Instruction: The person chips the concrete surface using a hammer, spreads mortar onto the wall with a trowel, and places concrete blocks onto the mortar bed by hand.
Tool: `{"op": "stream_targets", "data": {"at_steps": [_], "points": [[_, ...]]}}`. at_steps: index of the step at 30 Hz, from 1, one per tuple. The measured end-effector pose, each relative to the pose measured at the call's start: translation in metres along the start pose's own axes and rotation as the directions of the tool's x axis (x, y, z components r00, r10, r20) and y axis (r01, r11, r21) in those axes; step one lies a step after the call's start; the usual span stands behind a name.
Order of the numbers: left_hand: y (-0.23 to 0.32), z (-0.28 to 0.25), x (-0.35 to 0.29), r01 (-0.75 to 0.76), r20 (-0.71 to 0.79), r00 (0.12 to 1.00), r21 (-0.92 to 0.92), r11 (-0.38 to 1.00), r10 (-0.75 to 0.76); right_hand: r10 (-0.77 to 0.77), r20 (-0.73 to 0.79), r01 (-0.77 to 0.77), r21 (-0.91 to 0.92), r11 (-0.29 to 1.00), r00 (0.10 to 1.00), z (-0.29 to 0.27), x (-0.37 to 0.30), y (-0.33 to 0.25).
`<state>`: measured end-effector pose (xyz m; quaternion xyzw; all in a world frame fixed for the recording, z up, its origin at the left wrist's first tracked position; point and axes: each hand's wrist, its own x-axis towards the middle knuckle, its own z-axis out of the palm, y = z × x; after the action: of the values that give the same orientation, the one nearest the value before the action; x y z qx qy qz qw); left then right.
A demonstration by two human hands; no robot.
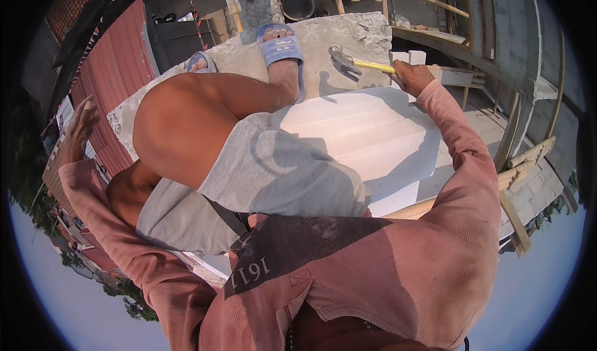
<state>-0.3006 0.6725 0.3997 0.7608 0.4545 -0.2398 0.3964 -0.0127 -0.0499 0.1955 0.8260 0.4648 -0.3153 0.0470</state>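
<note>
My right hand point(413, 78) is closed round the yellow handle of a claw hammer point(373, 65). The metal head hangs over the rough concrete ledge point(354, 37), casting a shadow on it. Below the hammer lies a white ribbed sheet point(348, 130), partly under my grey shorts. Off at the left, my left hand point(81, 124) is raised beyond my bent knee, fingers stretched out, with nothing seen in it. My feet, in blue sandals point(283, 49), rest on the ledge.
Red corrugated roofing point(115, 71) lies lower down at the left. A round dark basin point(298, 6) stands beyond the ledge. Bamboo poles point(522, 167) and timber frames line the right side, near pale paving point(479, 127). Red-and-white cord point(194, 12) hangs at the back.
</note>
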Motion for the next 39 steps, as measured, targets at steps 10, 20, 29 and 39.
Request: {"op": "stream_targets", "data": {"at_steps": [10, 20, 29, 39], "points": [[0.013, 0.004, 0.011, 0.008, 0.000, 1.000, 0.079, 0.997, -0.008, 0.286, -0.039, -0.281, 0.105, 0.954, 0.957, 0.036, -0.011, 0.054], [0.014, 0.005, 0.011, 0.010, -0.012, 1.000, -0.012, 1.000, -0.010, 0.389, -0.197, -0.291, 0.393, 0.872, 0.900, 0.061, -0.026, 0.069], [0.015, 0.005, 0.005, -0.012, -0.052, 0.999, 0.034, 0.999, 0.013, 0.206, -0.498, 0.020, 0.411, 0.912, 0.842, 0.077, -0.031, 0.063], [0.005, -0.005, 0.006, 0.006, 0.025, 1.000, 0.017, 1.000, -0.006, 0.450, -0.241, -0.302, 0.471, 0.829, 0.860, 0.071, -0.033, 0.048]]}}
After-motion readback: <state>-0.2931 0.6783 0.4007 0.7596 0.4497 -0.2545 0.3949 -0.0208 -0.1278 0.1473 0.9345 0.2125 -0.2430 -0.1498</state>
